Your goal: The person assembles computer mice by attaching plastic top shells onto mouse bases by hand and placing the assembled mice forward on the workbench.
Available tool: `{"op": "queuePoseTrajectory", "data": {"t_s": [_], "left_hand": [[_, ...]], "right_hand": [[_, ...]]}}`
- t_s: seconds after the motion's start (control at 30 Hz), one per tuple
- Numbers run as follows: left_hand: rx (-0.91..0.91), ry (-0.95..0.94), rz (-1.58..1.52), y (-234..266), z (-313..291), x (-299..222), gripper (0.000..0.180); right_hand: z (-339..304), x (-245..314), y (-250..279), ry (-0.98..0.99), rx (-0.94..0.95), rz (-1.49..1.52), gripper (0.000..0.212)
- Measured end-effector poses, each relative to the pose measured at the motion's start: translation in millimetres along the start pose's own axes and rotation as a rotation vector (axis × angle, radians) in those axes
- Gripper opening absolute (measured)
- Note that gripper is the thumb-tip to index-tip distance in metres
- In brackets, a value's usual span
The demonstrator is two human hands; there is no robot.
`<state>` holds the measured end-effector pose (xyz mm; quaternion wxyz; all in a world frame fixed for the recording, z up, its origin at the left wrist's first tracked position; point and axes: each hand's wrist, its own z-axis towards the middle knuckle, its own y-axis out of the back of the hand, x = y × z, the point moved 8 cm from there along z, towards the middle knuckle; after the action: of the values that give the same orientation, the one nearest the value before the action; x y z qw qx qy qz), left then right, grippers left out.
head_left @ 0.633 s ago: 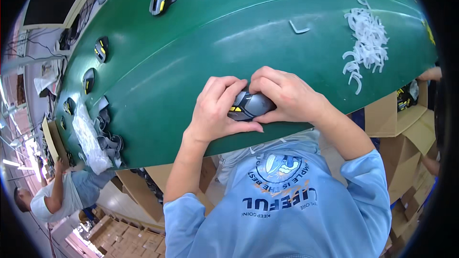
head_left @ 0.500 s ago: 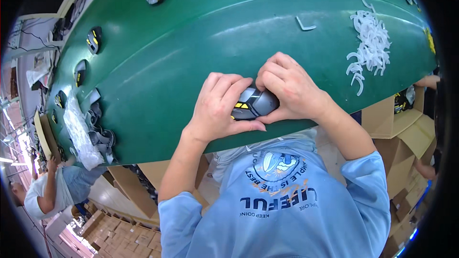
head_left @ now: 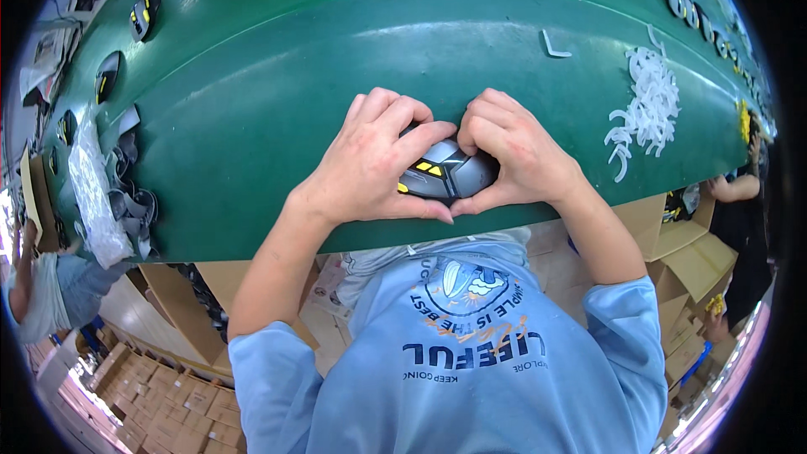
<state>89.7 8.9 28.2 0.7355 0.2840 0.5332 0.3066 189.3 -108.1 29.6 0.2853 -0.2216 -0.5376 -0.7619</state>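
A grey and black computer mouse (head_left: 443, 171) with yellow accents lies near the front edge of the green table, held from both sides. My left hand (head_left: 374, 155) wraps its left end, fingers curled over the top and thumb along the near side. At the other end, my right hand (head_left: 517, 151) grips it with bent fingers and the thumb pressed low. The two thumb tips almost meet at the near side. Parts of the mouse are hidden under my fingers.
White curved plastic strips (head_left: 647, 101) are piled on the right, with one loose strip (head_left: 555, 44) beside them. More mice (head_left: 145, 15) stand along the left; a row of similar ones (head_left: 689, 8) is far right. A clear plastic bag (head_left: 94, 193) and grey pieces (head_left: 130, 202) lie left. Cardboard boxes (head_left: 702, 256) stand below; people work both sides.
The view has shifted, so the table's contents sit differently. My left fingers have moved further over the mouse's top, and both hands still hold it.
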Motion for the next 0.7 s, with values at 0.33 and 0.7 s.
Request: {"op": "queuePoseTrajectory", "data": {"t_s": [0.33,0.7], "left_hand": [[-0.101,0.009,-0.133,8,-8,12,0.076],[-0.200,0.019,-0.134,17,-2,15,0.083]], "right_hand": [[4,4,8,-0.045,-0.018,0.080,0.067],[-8,-6,12,-0.123,-0.227,0.107,0.069]]}}
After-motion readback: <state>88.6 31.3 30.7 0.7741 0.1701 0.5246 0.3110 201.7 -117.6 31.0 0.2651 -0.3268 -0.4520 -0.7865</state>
